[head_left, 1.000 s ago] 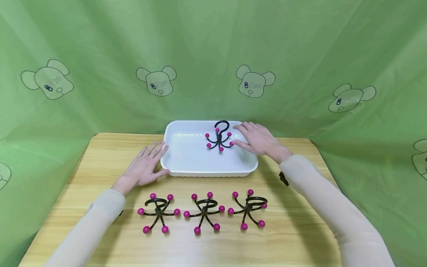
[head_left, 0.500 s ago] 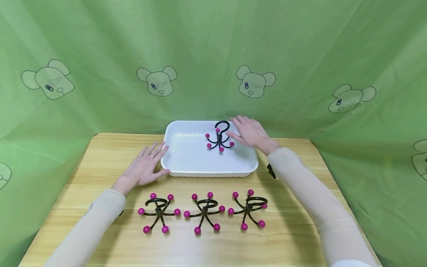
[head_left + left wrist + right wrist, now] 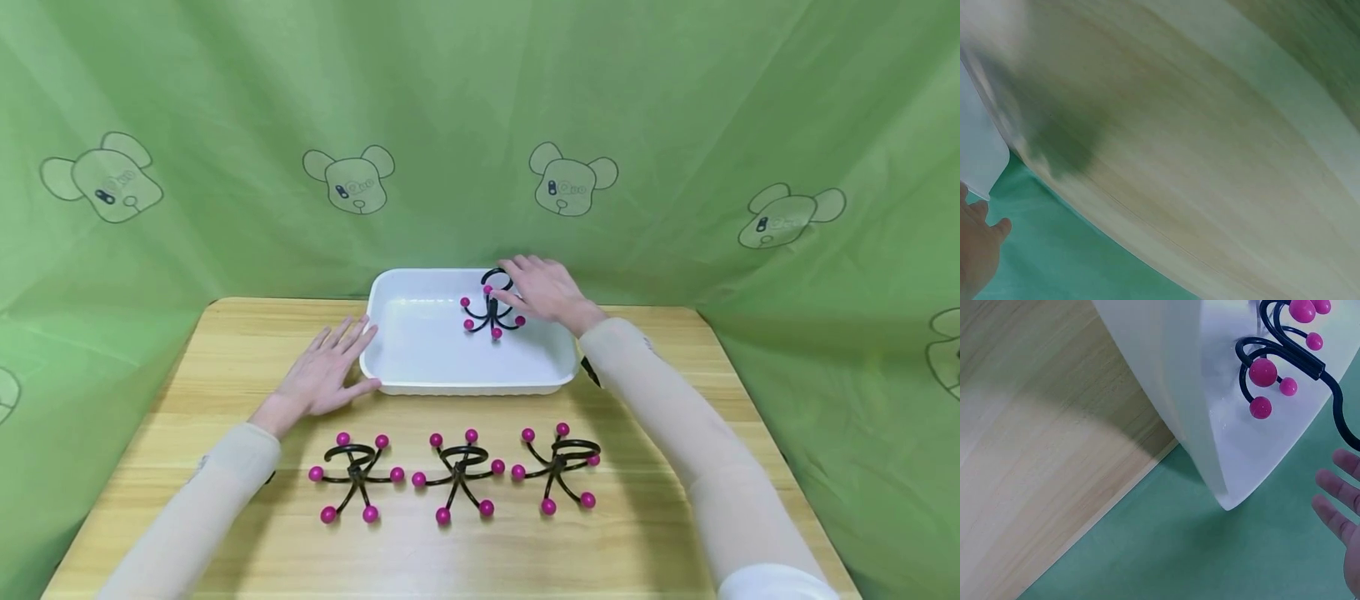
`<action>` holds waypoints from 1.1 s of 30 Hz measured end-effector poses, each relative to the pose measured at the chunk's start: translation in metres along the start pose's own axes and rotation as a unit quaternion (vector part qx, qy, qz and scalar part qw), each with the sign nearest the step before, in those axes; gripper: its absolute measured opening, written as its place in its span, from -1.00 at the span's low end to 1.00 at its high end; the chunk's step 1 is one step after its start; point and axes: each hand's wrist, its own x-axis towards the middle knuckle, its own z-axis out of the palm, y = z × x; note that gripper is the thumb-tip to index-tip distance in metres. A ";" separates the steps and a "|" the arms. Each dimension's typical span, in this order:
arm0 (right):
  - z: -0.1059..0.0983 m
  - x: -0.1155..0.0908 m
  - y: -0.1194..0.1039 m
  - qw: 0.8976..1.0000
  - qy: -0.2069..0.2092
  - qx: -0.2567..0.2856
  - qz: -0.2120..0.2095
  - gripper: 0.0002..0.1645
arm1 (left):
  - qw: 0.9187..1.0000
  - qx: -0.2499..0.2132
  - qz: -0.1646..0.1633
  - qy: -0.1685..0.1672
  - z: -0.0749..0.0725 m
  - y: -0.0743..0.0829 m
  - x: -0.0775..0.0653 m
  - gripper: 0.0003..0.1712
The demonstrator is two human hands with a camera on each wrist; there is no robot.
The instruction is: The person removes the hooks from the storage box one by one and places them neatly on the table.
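Note:
A black multi-arm hook hanger (image 3: 492,309) with pink ball tips stands in the right half of a white tray (image 3: 427,350), its curved hook upward. My right hand (image 3: 543,290) is over the tray's back right corner, fingers extended, thumb and fingertips right at the hook and partly covering it in the head view. In the right wrist view, the fingers (image 3: 1335,487) are straight, close to the hook's curved end. My left hand (image 3: 322,375) lies spread at the tray's left side, fingertips and thumb at the rim.
Three similar hook hangers, the left (image 3: 356,475), the middle (image 3: 459,473) and the right (image 3: 557,465), stand in a row on the wooden table (image 3: 480,558) before the tray. A green curtain (image 3: 465,100) with printed bear heads hangs behind and around the sides.
My right hand has moved left over the tray, from beside the hook hanger to its hook. My left hand and the hook hangers stay where they were.

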 end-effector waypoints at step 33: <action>-0.007 -0.005 -0.003 0.997 0.032 -0.048 -0.056 -0.39 | 1.000 0.001 -0.002 -0.002 0.001 -0.001 0.000 0.10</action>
